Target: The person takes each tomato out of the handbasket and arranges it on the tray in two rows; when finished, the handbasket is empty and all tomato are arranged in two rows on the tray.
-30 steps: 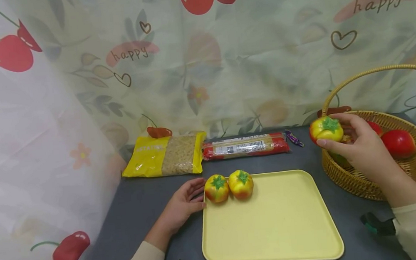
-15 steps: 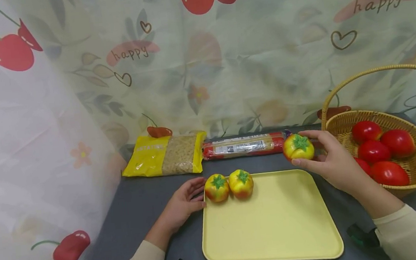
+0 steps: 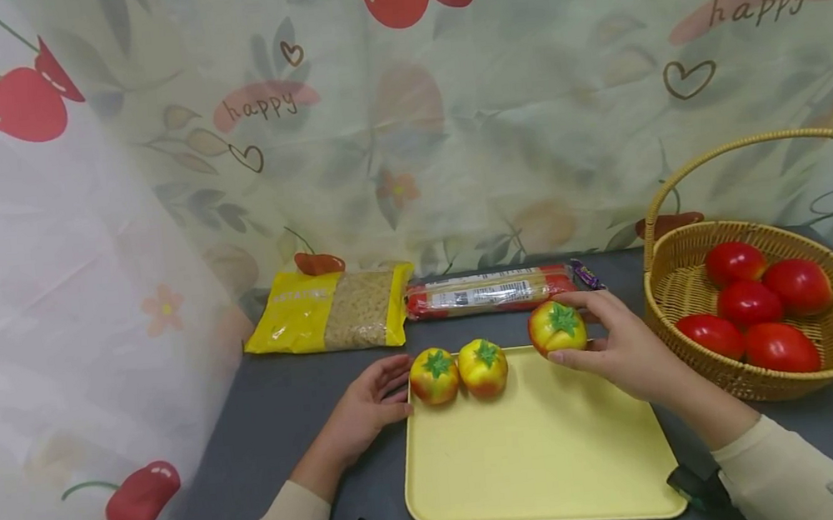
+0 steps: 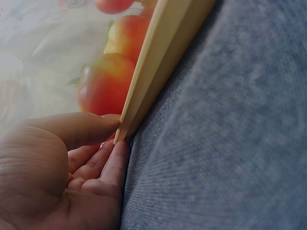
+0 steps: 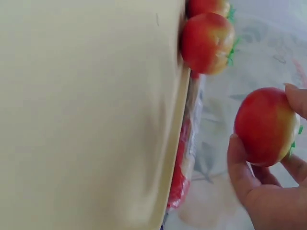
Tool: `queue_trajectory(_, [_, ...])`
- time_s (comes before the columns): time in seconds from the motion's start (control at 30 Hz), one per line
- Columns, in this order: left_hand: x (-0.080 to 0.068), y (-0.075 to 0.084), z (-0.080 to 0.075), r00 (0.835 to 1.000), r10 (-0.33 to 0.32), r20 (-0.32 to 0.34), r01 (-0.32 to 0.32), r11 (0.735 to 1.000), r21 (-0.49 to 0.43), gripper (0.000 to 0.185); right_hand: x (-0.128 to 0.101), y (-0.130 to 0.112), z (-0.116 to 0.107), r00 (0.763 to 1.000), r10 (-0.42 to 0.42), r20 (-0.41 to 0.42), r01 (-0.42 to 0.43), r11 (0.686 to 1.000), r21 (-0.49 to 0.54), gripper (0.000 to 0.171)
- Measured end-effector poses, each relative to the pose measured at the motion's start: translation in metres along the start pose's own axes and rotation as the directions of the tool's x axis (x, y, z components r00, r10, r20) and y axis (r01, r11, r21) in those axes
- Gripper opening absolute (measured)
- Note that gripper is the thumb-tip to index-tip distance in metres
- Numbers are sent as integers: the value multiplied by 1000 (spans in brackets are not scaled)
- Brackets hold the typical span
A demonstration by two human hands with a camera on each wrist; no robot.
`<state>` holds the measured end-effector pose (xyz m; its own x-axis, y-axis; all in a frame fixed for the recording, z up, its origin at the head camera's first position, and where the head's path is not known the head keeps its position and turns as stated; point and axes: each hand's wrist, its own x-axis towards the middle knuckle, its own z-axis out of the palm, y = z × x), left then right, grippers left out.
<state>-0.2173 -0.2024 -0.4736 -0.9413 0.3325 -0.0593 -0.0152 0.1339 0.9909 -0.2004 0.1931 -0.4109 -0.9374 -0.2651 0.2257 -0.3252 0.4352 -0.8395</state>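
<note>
far left: a yellow pasta bag [image 3: 329, 310] and a red spaghetti pack [image 3: 491, 292] lie along the back of the grey table [image 3: 280, 407], apart from the work. the left hand [image 3: 365, 405] rests at the left edge of the yellow tray [image 3: 541, 457], thumb and fingers pinching its rim; the left wrist view confirms the rim between them.

on the tray's back left corner, two yellow-red tomatoes [image 3: 458, 371] sit side by side, touching. judged placed: two.

just right of them, the right hand [image 3: 624, 346] grips a third yellow-red tomato [image 3: 557, 327], fingers curled round it, above the tray's back edge; whether it touches the tray cannot be told. judged not yet released.

far right, the wicker basket [image 3: 689, 275] holds five red tomatoes [image 3: 755, 303]; no further yellow-red one is visible there, though its near wall may hide some.
</note>
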Motion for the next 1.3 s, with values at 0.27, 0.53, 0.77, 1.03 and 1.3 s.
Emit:
queue_trajectory(0.27, [-1,1,0,1000,3,8,-3,1000,1,76,4,5,14,997,45,57,-43,998,-35,71])
queue_trajectory(0.53, [-2,1,-1,1000,-1,7,1,1000,-4,76,10,11,27,992,82,92,-74,993,-89,70])
queue_trajectory(0.77, [-1,0,-1,1000,4,20,-4,1000,0,76,13,10,34,984,123,128,-108,987,-118,71])
queue_trajectory(1.03, [-1,2,-2,1000,1,18,-1,1000,8,75,13,8,38,983,124,132,-112,989,-97,74])
queue_trajectory(1.3, [-2,1,-1,1000,8,16,-8,1000,11,76,12,10,37,983,130,130,-120,989,-82,74])
